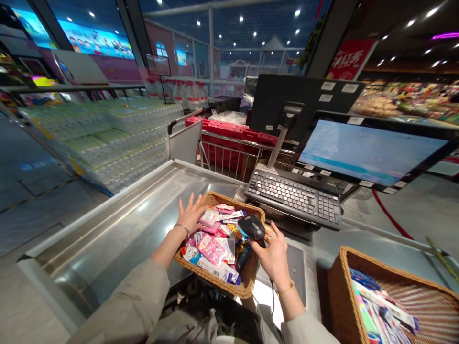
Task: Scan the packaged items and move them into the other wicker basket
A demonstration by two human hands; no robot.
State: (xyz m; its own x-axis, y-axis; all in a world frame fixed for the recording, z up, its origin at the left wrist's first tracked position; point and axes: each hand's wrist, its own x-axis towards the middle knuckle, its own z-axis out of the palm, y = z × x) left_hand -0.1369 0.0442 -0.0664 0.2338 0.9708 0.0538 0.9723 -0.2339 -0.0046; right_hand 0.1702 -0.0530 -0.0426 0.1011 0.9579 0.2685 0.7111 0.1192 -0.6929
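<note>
Two bare hands work over a wicker basket [247, 286] of small pink-and-white packets [213, 251] on the steel counter [107, 229]. Left hand [190, 215] open, fingers spread, at the basket's rim; right hand [274, 255] grasps a black corded handheld scanner [252, 227] above the right rim. Second basket [344, 272], cut off at lower right corner, holds packets, labels unreadable. Keyboard [294, 198] and monitor [373, 153] stand beyond.

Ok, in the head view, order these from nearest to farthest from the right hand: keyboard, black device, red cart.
1. Black device: held in the right hand, above the basket.
2. Keyboard: on the counter, ahead of the hand.
3. Red cart: beyond the counter, farther ahead.
</note>
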